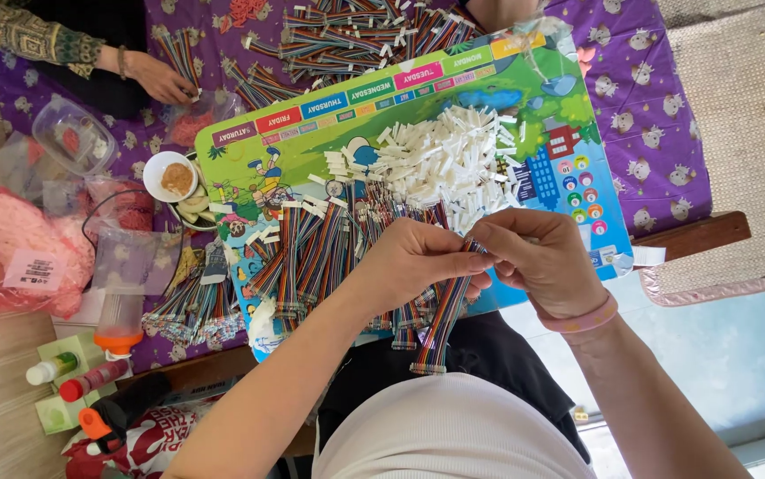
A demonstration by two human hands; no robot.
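Note:
My left hand [413, 257] and my right hand [542, 262] meet over the front edge of a colourful picture board [453, 84]. Together they pinch the upper end of a rainbow ribbon cable [443, 324], which hangs down toward my lap and ends in a dark connector. Just beyond my hands lies a heap of small white plastic connectors [453, 155]. Several more rainbow ribbon cables [311, 253] lie in a pile to the left of my left hand.
Another person's hand [160, 80] rests at the top left beside more ribbon cables [356, 35] on a purple cloth. A small white bowl [169, 176], plastic bags of pink parts [27, 253] and bottles [90, 377] crowd the left side.

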